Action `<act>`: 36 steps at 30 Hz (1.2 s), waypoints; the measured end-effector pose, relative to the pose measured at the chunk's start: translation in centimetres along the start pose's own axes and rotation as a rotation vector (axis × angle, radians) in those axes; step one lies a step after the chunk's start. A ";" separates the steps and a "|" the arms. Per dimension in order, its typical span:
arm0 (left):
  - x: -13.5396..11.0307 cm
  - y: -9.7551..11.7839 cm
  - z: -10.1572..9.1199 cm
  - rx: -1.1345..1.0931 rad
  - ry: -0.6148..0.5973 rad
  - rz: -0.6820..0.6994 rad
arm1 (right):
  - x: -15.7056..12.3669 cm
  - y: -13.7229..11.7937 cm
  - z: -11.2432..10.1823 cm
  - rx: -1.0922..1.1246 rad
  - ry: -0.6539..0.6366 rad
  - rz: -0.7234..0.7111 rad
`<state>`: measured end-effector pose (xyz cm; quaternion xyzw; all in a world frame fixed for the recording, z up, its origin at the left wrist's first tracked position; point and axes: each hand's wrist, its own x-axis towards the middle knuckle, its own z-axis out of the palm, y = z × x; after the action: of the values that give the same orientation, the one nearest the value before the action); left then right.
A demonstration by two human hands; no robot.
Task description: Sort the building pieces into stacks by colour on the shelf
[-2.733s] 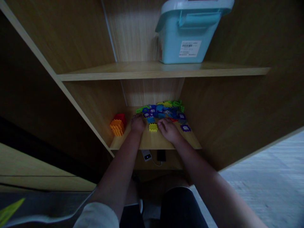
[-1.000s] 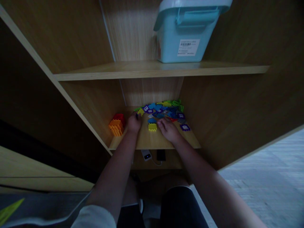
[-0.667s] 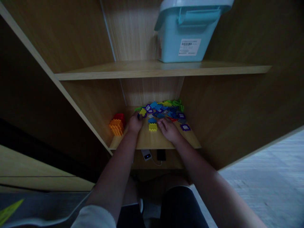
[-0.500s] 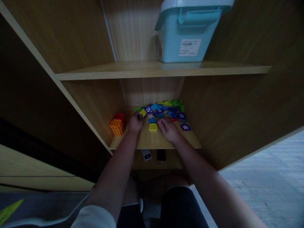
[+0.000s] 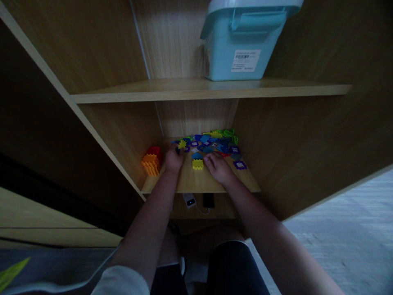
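Both my arms reach into a low wooden shelf compartment [image 5: 199,182]. My left hand [image 5: 173,159] is closed, pinching a small yellow notched tile [image 5: 182,144] at the left edge of a heap of blue, purple, green and yellow tiles [image 5: 215,141]. My right hand [image 5: 218,167] lies palm down at the heap's front, fingers curled on the tiles; what is under them is hidden. A yellow stack of tiles [image 5: 197,164] sits between my two hands. An orange stack [image 5: 150,164] and a red stack [image 5: 155,151] stand to the left of my left hand.
A pale blue lidded bin [image 5: 242,39] with a white label stands on the upper shelf [image 5: 196,90]. A single purple tile [image 5: 239,164] lies right of my right hand. Below the shelf edge are a small white device [image 5: 189,200] and a dark device [image 5: 208,200]. My knees are underneath.
My left hand pulled back slightly from the heap and now pinches a yellow tile at its left edge. The right hand and yellow stack stayed put.
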<state>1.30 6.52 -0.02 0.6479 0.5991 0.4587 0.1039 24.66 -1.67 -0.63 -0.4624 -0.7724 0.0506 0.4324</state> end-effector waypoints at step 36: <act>-1.3 1.7 -1.1 -0.077 -0.052 0.289 | -0.1 -0.6 -0.4 -0.026 0.034 -0.040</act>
<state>1.88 4.44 1.16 0.7348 0.4784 0.4746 0.0771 24.56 -2.28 -0.13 -0.4533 -0.7745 0.0240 0.4406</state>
